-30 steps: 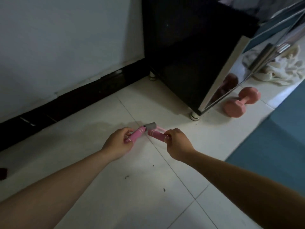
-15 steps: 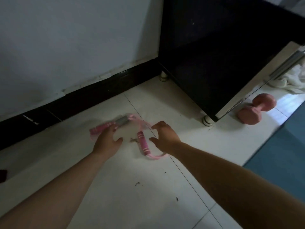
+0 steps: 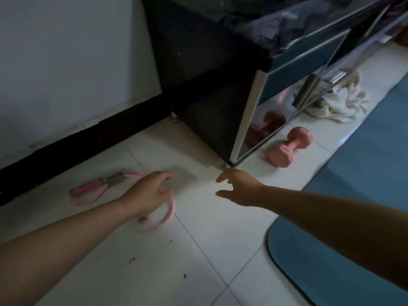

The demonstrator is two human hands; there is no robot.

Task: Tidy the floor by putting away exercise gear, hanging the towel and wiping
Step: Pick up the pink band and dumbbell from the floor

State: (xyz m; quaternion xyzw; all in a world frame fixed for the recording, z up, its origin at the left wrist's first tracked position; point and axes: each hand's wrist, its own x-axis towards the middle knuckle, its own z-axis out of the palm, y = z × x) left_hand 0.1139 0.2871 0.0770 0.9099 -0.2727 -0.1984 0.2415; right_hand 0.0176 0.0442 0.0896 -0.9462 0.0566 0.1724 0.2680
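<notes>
A pink jump rope (image 3: 92,187) lies on the white tiled floor near the dark skirting board, one pink handle with a grey end showing and its cord looped under my left hand. My left hand (image 3: 147,193) hovers over the loop with fingers spread, holding nothing. My right hand (image 3: 239,187) is open too, stretched toward the cabinet's front foot. A pink dumbbell (image 3: 289,146) lies on the floor beside the cabinet. A crumpled whitish towel (image 3: 333,102) lies further back on the floor.
A black cabinet (image 3: 207,89) with a mirrored front stands against the wall and reflects the dumbbell. A blue exercise mat (image 3: 353,206) covers the floor on the right. Small dark crumbs (image 3: 132,259) dot the tiles near me.
Both hands held the jump rope handles a second ago. They have let go, and the rope now lies on the floor. My right hand has moved right, toward the cabinet.
</notes>
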